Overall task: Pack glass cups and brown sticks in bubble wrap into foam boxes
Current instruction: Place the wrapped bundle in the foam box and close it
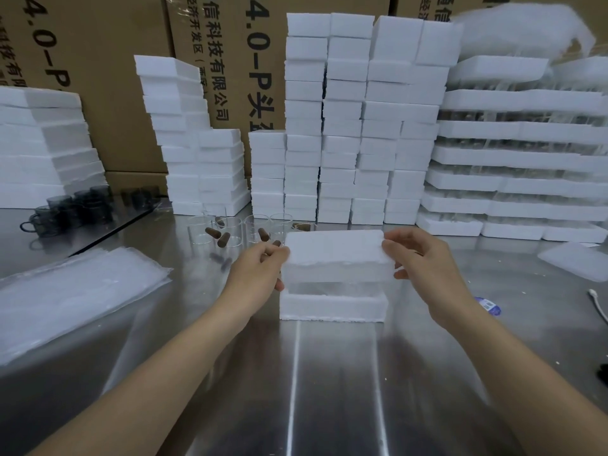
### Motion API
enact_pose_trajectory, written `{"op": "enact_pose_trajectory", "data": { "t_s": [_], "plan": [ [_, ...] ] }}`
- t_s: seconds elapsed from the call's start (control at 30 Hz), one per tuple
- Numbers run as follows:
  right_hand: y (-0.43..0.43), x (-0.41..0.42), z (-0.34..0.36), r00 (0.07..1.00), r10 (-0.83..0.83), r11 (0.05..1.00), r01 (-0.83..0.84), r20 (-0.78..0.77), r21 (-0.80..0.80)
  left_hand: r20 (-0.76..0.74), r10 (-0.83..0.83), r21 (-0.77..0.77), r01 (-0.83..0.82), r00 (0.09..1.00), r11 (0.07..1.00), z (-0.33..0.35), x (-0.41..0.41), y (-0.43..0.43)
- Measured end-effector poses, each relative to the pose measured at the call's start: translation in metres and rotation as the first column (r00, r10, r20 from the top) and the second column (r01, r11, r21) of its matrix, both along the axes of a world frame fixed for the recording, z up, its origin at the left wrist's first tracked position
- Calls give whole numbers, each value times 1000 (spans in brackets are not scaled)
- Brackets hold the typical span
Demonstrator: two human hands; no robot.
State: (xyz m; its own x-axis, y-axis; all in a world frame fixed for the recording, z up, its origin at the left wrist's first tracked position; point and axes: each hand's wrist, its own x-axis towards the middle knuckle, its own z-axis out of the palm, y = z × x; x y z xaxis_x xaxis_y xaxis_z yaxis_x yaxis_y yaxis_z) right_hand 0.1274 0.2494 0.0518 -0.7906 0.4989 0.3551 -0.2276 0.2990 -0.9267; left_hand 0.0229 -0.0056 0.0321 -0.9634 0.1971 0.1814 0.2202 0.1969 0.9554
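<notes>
A white foam lid (335, 248) hovers tilted over a white foam box (332, 306) on the steel table. My left hand (260, 268) pinches the lid's left end and my right hand (424, 258) pinches its right end. Between lid and box a clear, wrapped content shows dimly. Behind them stand several clear glass cups (230, 230) with brown sticks (223, 239) lying among them. A stack of bubble wrap sheets (72, 294) lies at the left.
Tall stacks of white foam boxes (345, 126) line the back, with foam trays of glassware (519, 159) at the right. Dark glass mugs (65, 209) sit at far left. Cardboard cartons (98, 60) stand behind. A white cable (598, 304) lies at the right edge.
</notes>
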Motion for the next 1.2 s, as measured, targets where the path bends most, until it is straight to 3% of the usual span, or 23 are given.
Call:
{"op": "enact_pose_trajectory", "data": {
  "t_s": [0.23, 0.43, 0.77, 1.03, 1.2],
  "plan": [
    [1, -4, -2, 1000, 1, 1000, -1, 5, 13, -11, -10, -38, 10, 1000, 999, 0, -4, -6],
    [4, -7, -12, 995, 33, 999, -37, 97, 39, -34, -11, -103, 7, 999, 995, -6, -10, -7],
    [8, -6, -14, 987, 54, 993, -68, 150, 93, -9, -48, -25, 48, 999, 999, -1, -4, -6],
    [5, -4, -16, 993, 11, 968, -40, 121, 248, -94, -98, -89, 90, 991, 992, -7, -11, -7],
    [1, -3, -19, 988, 64, 935, -108, 140, 337, -118, -88, -153, 69, 989, 986, -10, -12, -8]
  ]
}}
